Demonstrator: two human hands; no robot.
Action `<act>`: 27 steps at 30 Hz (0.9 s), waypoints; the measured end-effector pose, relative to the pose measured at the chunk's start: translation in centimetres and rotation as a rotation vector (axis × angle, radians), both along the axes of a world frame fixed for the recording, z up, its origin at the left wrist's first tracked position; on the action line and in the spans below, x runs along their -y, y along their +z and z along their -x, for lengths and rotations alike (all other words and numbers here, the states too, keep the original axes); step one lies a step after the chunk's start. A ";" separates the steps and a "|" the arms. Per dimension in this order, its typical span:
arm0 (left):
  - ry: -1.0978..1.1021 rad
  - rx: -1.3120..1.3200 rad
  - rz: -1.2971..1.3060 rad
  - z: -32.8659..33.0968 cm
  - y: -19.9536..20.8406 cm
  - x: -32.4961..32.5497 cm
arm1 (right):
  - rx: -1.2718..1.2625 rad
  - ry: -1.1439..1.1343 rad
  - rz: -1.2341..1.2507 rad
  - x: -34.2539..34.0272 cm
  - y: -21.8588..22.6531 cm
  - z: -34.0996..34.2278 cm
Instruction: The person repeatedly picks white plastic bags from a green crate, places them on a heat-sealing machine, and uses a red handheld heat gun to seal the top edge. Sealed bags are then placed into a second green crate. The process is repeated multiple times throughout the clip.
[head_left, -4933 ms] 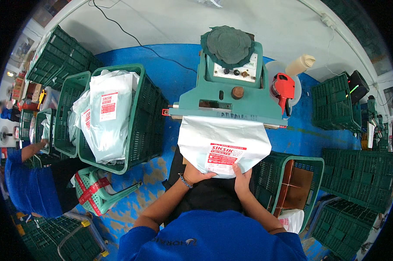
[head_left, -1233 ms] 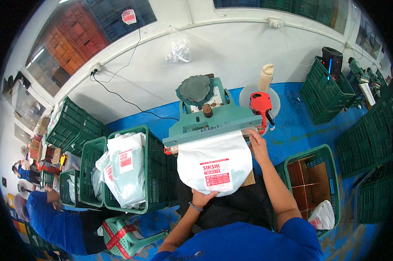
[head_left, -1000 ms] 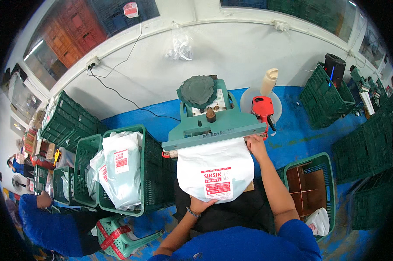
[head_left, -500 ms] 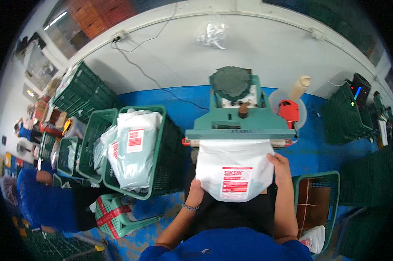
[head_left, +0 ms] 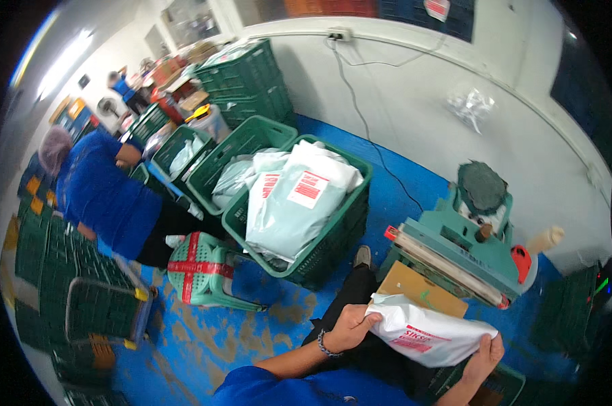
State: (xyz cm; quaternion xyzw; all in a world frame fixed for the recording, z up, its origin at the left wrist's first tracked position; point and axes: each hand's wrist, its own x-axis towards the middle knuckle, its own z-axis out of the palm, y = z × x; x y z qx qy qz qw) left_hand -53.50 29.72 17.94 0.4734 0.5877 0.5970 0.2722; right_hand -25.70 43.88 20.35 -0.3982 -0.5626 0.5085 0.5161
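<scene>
A white plastic pouch with red print is stretched between my hands above my lap. My left hand grips its left corner, thumb on top, with a beaded bracelet at the wrist. At the opposite end my right hand is closed on the pouch's right corner. Just beyond the pouch stands a green sealing machine with a long pale bar across its front. To my left, a green crate is heaped with similar filled pouches.
A brown board sits below the machine's bar. A pale green stool with red tape stands left of my leg. Further left a co-worker in blue bends beside more crates. A cable runs down the wall to the blue floor.
The pouch has come away from the sealing machine and is now nearer my body, held by both hands. My view has turned left, so the machine appears further right.
</scene>
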 end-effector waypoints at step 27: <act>0.190 -0.775 0.466 33.9 -10.9 0.4 | 0.160 0.282 0.431 7.1 -5.8 5.8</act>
